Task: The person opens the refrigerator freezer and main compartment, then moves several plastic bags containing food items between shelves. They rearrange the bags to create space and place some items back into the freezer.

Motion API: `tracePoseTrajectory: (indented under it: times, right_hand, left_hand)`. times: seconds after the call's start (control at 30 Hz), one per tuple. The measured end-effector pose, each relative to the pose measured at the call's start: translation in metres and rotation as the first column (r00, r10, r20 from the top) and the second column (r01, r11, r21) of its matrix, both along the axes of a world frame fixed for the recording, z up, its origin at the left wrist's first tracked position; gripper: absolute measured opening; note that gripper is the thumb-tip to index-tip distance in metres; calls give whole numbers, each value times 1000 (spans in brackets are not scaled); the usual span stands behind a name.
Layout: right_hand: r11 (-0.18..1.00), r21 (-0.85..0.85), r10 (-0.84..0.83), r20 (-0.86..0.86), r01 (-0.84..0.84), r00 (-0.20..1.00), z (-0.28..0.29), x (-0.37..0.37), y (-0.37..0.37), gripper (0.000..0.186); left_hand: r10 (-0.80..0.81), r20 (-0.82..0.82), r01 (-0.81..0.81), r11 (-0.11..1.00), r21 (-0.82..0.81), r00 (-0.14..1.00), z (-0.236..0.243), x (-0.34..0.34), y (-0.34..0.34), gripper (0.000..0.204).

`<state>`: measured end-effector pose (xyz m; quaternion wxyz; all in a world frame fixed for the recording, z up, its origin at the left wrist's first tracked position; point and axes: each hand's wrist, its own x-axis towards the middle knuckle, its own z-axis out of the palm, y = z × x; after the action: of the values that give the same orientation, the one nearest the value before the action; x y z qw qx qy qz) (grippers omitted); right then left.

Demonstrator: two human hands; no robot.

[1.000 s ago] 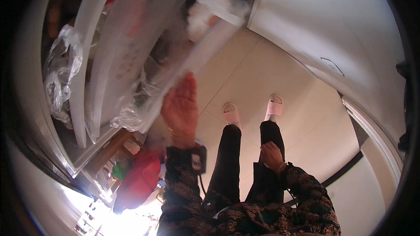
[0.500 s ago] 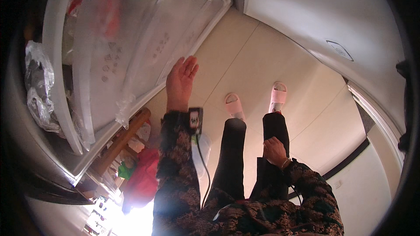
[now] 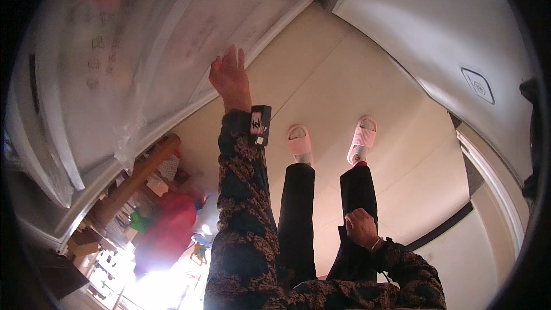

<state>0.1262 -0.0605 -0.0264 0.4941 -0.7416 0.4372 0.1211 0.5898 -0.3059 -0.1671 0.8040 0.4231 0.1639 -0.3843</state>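
Observation:
My left hand (image 3: 231,80) reaches up beside a frosted, translucent drawer (image 3: 189,40) of a white appliance. Its fingers are stretched and somewhat apart, with nothing seen in them. Whether the fingertips touch the drawer's side I cannot tell. A small dark box-shaped device (image 3: 260,125) sits at that wrist, against the patterned dark sleeve. Low over my right thigh rests my right hand (image 3: 361,227), its fingers curled in against the black trousers (image 3: 359,189). What those fingers hold, if anything, is hidden.
A white door-like panel (image 3: 425,28) with a small label stands at the upper right. Pink slippers (image 3: 363,136) are on my feet on the pale tiled floor (image 3: 333,80). At lower left are a wooden bar (image 3: 135,181), a red cloth-like item (image 3: 166,229) and bright glare.
My left hand has moved up and slightly left, nearer the drawer. The view has shifted, so the clear plastic bag at far left is out of sight. My right hand stays at the thigh.

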Motion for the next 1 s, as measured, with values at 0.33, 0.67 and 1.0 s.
tracePoseTrajectory:
  times: [0.33, 0.67, 1.0]
  right_hand:
    - [992, 21, 123, 9, -124, 992, 3, -9, -4, 8]
    - [987, 9, 158, 11, -158, 987, 7, -9, -20, 7]
    - [991, 10, 130, 36, -130, 991, 6, -10, -18, 9]
  left_hand:
    - [-168, 498, 195, 981, -4, 851, -25, -11, 13, 15]
    - [25, -188, -41, 996, -83, 982, 4, -120, 66, 17]
    - [-246, -283, 259, 966, 9, 927, 0, -123, 96, 17]
